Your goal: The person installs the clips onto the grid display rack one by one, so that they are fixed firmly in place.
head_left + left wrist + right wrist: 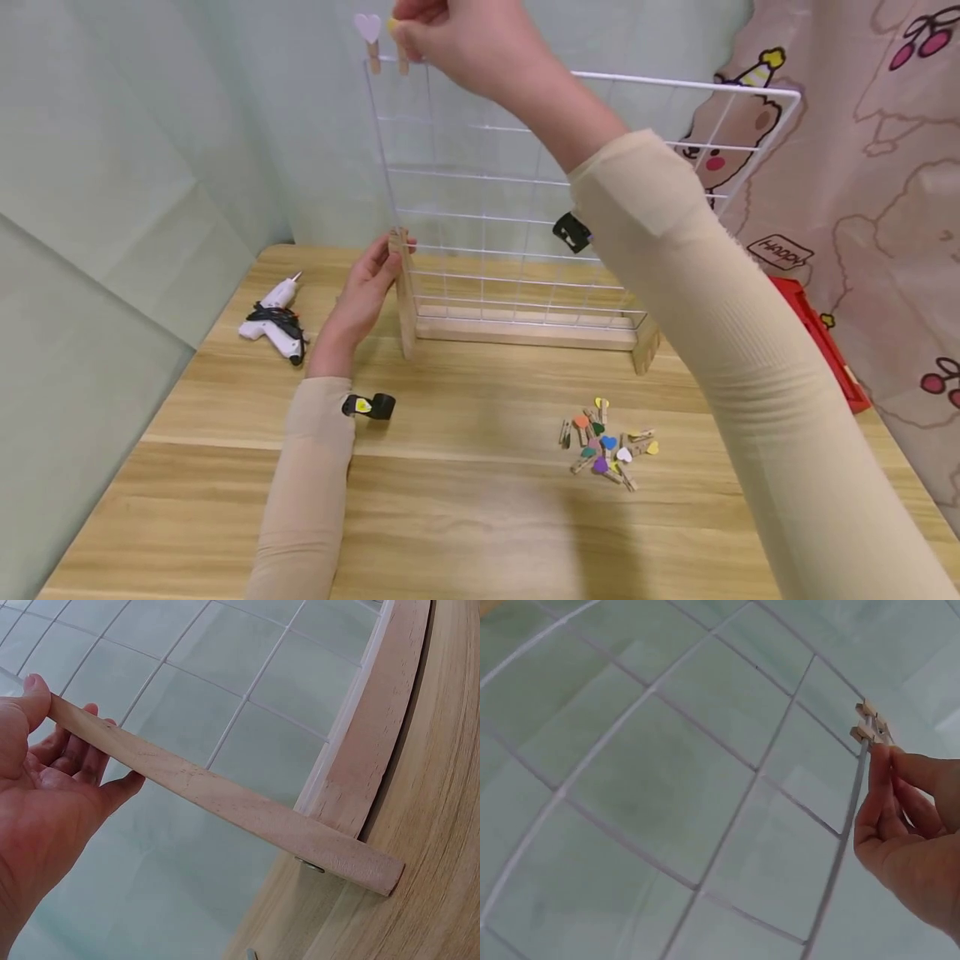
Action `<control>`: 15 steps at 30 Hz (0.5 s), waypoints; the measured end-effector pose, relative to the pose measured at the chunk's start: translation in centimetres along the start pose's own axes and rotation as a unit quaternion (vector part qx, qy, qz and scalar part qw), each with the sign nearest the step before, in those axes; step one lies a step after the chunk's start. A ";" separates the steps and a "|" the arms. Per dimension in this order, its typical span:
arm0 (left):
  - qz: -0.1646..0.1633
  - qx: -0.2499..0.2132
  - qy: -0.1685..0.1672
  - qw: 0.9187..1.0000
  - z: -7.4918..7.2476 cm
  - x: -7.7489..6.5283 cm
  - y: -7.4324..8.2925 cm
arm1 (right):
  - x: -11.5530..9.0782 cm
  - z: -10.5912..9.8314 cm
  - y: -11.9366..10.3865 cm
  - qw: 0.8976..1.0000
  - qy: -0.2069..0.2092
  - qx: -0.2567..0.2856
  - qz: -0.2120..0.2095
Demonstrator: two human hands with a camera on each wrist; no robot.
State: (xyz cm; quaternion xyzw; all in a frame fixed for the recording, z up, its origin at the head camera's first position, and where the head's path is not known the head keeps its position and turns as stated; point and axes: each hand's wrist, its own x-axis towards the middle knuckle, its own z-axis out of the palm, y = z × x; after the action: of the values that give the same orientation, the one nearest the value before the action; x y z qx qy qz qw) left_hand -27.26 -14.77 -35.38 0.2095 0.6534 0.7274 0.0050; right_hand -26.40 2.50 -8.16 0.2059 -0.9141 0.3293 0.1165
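Note:
A white wire grid [678,83] stands upright in a wooden base [525,331] on the table. At the grid's upper left corner, my right hand [472,42] pinches a small wooden clothespin [403,62] with a bit of yellow showing. The clothespin's jaws sit on the top wire. Just left of it, another clothespin [374,58] with a lilac heart is clipped to the same wire. My left hand [362,293] grips the base's left wooden post [202,784] near its top, thumb on one side and fingers on the other.
Several clothespins with coloured hearts [601,465] lie in a loose pile on the table [450,517], in front of the grid's right side. A white glue gun [273,321] with black cord is at the left. Behind my right sleeve is a red object [828,354].

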 end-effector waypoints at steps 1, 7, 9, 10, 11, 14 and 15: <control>0.001 -0.002 0.000 1.000 0.0 0.0 -0.1 | -0.1 0.0 0.2 1.000 0.001 0.022 0.002; -0.004 -0.006 -0.002 1.000 0.1 0.1 -0.5 | -1.1 -0.4 1.2 0.991 0.032 0.130 -0.011; -0.007 -0.002 -0.003 1.000 0.1 0.1 -0.6 | -2.4 -0.8 1.4 0.987 0.058 0.145 -0.037; -0.008 -0.002 -0.001 1.000 0.1 0.1 -0.6 | -3.2 -1.1 1.4 0.986 0.069 0.143 -0.052; -0.008 -0.001 0.000 1.000 0.1 0.2 -0.5 | -4.1 -1.3 1.6 0.984 0.076 0.143 -0.070; -0.006 -0.003 0.004 1.000 0.0 0.2 -0.3 | -7.2 -1.3 2.5 0.981 0.071 0.142 -0.110; -0.006 -0.003 0.006 1.000 -0.1 0.2 -0.2 | -8.3 -1.1 3.2 0.981 0.062 0.137 -0.123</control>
State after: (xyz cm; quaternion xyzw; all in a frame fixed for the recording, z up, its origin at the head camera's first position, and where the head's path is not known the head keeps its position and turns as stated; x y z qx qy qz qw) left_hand -27.51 -14.77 -35.54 0.2007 0.6528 0.7304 0.0062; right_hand -20.41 7.94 -11.96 0.3097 -0.8193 0.4466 0.1827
